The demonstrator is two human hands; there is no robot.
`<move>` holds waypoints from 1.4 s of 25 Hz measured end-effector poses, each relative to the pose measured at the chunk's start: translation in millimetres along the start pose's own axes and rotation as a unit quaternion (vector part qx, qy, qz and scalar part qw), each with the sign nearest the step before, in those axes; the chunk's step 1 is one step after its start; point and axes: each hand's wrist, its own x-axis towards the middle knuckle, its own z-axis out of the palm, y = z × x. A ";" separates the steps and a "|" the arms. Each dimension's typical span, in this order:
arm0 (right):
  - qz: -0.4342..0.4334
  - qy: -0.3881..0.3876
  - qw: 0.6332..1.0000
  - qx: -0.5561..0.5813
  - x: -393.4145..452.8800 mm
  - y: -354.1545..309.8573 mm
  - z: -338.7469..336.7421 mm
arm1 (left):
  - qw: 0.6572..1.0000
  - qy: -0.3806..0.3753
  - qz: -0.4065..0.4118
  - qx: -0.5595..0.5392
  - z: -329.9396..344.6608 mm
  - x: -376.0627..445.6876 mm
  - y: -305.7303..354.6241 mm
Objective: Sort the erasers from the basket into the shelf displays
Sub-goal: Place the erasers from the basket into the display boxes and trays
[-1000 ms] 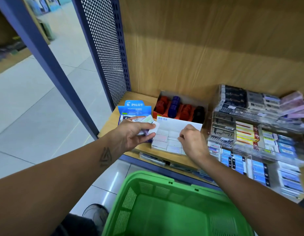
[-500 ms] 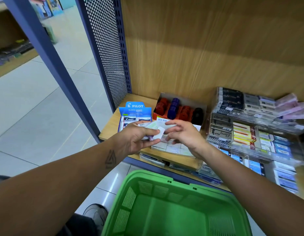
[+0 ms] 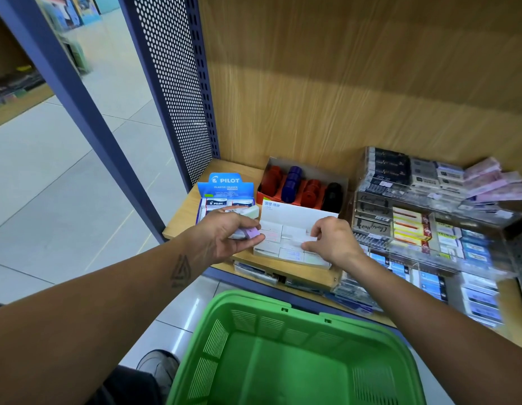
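Head view, single entry. Left hand (image 3: 224,236): fingers curled round a small stack of erasers (image 3: 244,226), pale green one on top, lilac one at the fingertips; held just left of the white display box (image 3: 294,217), likely as a ready supply for the other hand. Right hand (image 3: 331,242): thumb and fingers pinch one white eraser (image 3: 305,240), lowered onto the rows already lying in the white display box, apparently to seat it in an open slot. Shelf (image 3: 180,220): wooden, carrying the box at its near edge. Pilot eraser box (image 3: 224,190): blue, far left, just behind the left hand. Stamp tray (image 3: 305,185): red, blue and black pieces, behind the white box. Clear tiered display (image 3: 429,226): right, packed with boxed erasers. Green basket (image 3: 283,309): near, below the shelf; visible floor of it bare, so most stock seems already out.

Change from half a second earlier: hands then met above the box, passing an eraser; now the right hand has carried it down and right into the box, while the left stays put with its stack.
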 end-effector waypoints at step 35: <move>0.135 -0.094 0.949 0.267 -9.3 -2.4 7.3 | 0.990 -0.105 -0.057 0.070 3.7 -3.6 -13.5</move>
